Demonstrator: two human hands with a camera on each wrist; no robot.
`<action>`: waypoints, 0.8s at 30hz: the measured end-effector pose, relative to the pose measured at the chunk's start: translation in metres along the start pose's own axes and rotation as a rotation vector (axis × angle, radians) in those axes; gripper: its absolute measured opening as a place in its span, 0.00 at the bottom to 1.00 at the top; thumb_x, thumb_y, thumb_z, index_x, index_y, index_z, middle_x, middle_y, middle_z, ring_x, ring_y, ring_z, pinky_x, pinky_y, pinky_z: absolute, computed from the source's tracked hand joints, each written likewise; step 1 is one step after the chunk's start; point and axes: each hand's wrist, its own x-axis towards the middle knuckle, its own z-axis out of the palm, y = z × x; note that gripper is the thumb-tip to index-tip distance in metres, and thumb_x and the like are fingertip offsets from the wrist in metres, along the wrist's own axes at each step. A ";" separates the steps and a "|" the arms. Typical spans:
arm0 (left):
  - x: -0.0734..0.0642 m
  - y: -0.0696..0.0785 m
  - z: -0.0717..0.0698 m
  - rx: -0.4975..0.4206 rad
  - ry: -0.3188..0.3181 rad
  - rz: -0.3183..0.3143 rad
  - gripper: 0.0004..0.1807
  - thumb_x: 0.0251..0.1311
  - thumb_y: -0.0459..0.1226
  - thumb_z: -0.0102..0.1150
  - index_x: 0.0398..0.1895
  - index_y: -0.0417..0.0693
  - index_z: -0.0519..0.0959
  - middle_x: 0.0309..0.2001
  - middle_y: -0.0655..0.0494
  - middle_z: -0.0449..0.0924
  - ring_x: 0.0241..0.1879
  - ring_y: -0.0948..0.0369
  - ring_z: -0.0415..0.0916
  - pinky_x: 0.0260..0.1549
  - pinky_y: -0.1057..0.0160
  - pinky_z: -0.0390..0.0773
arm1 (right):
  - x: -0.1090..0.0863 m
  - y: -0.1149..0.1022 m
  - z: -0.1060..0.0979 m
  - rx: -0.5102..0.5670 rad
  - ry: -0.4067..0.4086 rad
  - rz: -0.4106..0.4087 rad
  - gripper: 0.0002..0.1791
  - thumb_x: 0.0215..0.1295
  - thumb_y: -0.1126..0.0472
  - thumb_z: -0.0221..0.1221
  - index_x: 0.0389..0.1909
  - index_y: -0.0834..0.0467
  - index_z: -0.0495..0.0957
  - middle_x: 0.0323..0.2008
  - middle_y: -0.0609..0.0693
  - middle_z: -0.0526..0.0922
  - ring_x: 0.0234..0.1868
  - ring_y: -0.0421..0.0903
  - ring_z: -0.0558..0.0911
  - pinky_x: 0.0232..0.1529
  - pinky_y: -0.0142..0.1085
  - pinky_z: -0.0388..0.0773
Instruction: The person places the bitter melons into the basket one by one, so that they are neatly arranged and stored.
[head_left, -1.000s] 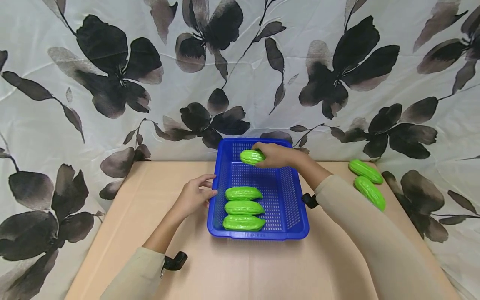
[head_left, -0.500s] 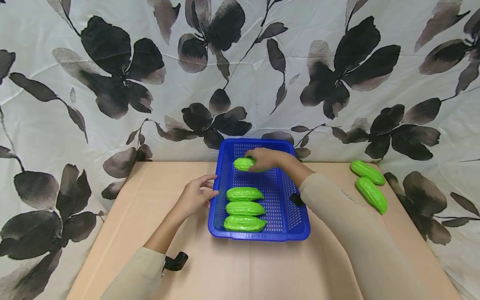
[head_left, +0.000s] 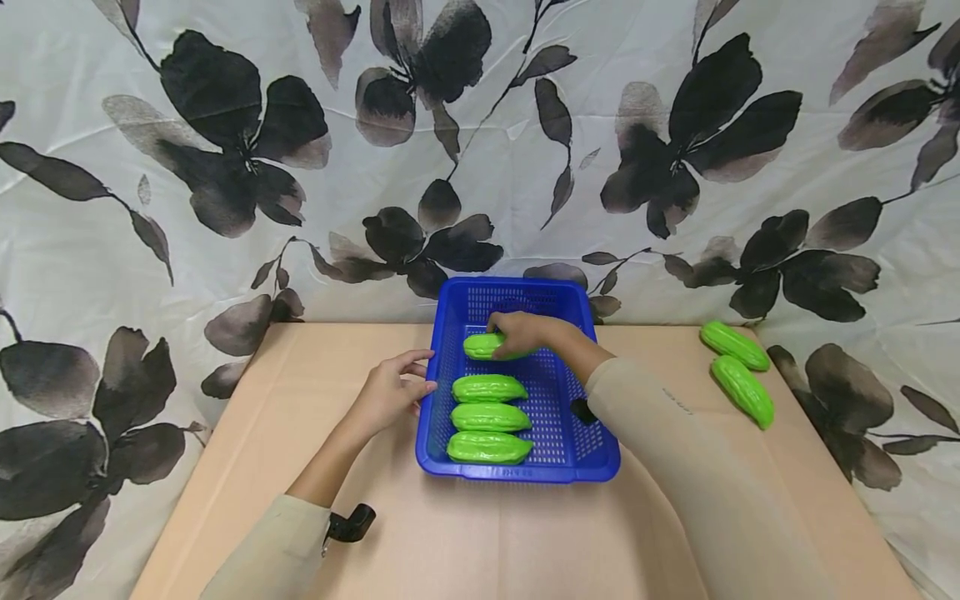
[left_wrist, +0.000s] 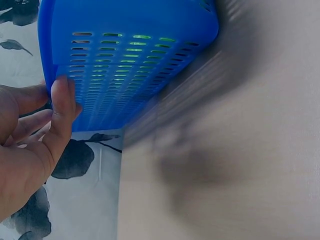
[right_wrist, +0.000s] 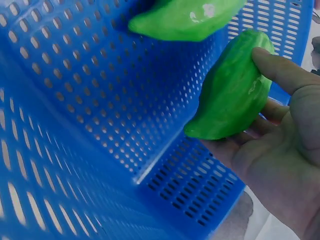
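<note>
My right hand [head_left: 522,333] grips a green bitter gourd [head_left: 482,347] low inside the blue plastic basket [head_left: 607,433]. In the right wrist view, the thumb lies across one side of that bitter gourd [right_wrist: 235,90] and the fingers curl beneath it. Three more bitter gourds lie crosswise below it in a column, the nearest one to it being this bitter gourd [head_left: 489,387]. At the basket's left side, my left hand [head_left: 388,390] holds the rim. The left wrist view has its thumb and fingers at the edge of the perforated wall [left_wrist: 125,45].
Two other bitter gourds, a rear one [head_left: 733,345] and a front one [head_left: 742,392], lie at the right of the wooden-toned table [head_left: 480,542]. A floral cloth [head_left: 540,167] hangs behind the table. The basket's far end stands close to the cloth.
My right hand has come nearer and slightly left with the bitter gourd, lowering it toward the row. The left hand stays at the rim.
</note>
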 end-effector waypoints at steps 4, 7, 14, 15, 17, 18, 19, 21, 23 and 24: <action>0.000 0.002 0.000 -0.005 -0.007 0.007 0.30 0.65 0.27 0.66 0.71 0.38 0.72 0.51 0.35 0.83 0.29 0.60 0.85 0.26 0.54 0.90 | 0.004 0.003 0.005 0.003 -0.016 0.014 0.26 0.72 0.53 0.63 0.65 0.60 0.71 0.57 0.55 0.79 0.57 0.50 0.77 0.63 0.45 0.78; 0.000 0.002 0.000 -0.006 -0.007 0.000 0.30 0.65 0.28 0.66 0.71 0.39 0.72 0.51 0.35 0.83 0.29 0.60 0.85 0.28 0.50 0.91 | 0.007 0.006 0.009 0.007 -0.016 0.007 0.26 0.72 0.53 0.62 0.65 0.60 0.72 0.57 0.55 0.80 0.57 0.51 0.78 0.63 0.46 0.78; -0.001 0.001 -0.001 -0.006 -0.006 0.001 0.30 0.66 0.28 0.66 0.71 0.38 0.71 0.52 0.35 0.82 0.30 0.60 0.85 0.26 0.53 0.90 | 0.010 0.008 0.017 -0.034 -0.015 -0.036 0.26 0.72 0.54 0.63 0.65 0.62 0.75 0.57 0.57 0.81 0.60 0.52 0.78 0.64 0.45 0.78; -0.002 0.002 -0.001 -0.008 -0.008 0.003 0.30 0.66 0.28 0.66 0.71 0.38 0.71 0.52 0.35 0.82 0.30 0.60 0.85 0.25 0.54 0.90 | 0.009 0.007 0.018 -0.030 -0.020 -0.035 0.26 0.72 0.54 0.63 0.66 0.62 0.75 0.58 0.57 0.81 0.61 0.52 0.78 0.65 0.46 0.78; -0.002 0.001 -0.001 -0.012 -0.011 0.002 0.30 0.66 0.28 0.65 0.71 0.38 0.71 0.52 0.35 0.82 0.30 0.60 0.85 0.25 0.55 0.90 | 0.009 0.007 0.019 -0.019 -0.026 -0.038 0.26 0.73 0.54 0.62 0.67 0.62 0.74 0.59 0.57 0.81 0.62 0.53 0.78 0.66 0.46 0.78; -0.001 0.001 -0.001 -0.014 -0.011 -0.002 0.30 0.66 0.28 0.65 0.71 0.38 0.71 0.52 0.35 0.82 0.30 0.60 0.85 0.25 0.56 0.90 | 0.009 0.007 0.020 -0.012 -0.028 -0.043 0.27 0.73 0.54 0.62 0.67 0.62 0.74 0.60 0.57 0.80 0.63 0.53 0.78 0.66 0.46 0.78; -0.001 0.001 -0.001 -0.014 -0.011 -0.006 0.30 0.66 0.28 0.65 0.71 0.39 0.71 0.52 0.35 0.82 0.30 0.61 0.85 0.25 0.56 0.90 | 0.008 0.007 0.020 -0.005 -0.028 -0.046 0.27 0.73 0.54 0.62 0.67 0.62 0.73 0.60 0.57 0.80 0.63 0.53 0.77 0.66 0.46 0.77; -0.001 0.000 -0.001 -0.015 -0.008 -0.013 0.30 0.65 0.27 0.65 0.71 0.39 0.71 0.52 0.35 0.82 0.29 0.61 0.85 0.24 0.58 0.89 | 0.009 0.007 0.021 0.013 -0.030 -0.048 0.27 0.74 0.54 0.61 0.68 0.61 0.72 0.61 0.57 0.79 0.64 0.53 0.77 0.66 0.46 0.77; -0.001 0.000 -0.001 -0.013 -0.008 -0.014 0.30 0.65 0.27 0.65 0.71 0.39 0.72 0.51 0.36 0.82 0.29 0.61 0.84 0.24 0.59 0.89 | 0.009 0.009 0.022 0.025 -0.029 -0.042 0.27 0.74 0.54 0.61 0.68 0.60 0.71 0.62 0.57 0.79 0.65 0.53 0.76 0.67 0.47 0.76; -0.001 0.000 0.000 -0.013 -0.007 -0.014 0.30 0.65 0.27 0.65 0.71 0.40 0.72 0.51 0.36 0.82 0.29 0.61 0.84 0.24 0.59 0.89 | 0.009 0.010 0.023 0.032 -0.028 -0.042 0.27 0.75 0.54 0.60 0.69 0.60 0.71 0.63 0.57 0.78 0.65 0.53 0.76 0.68 0.46 0.76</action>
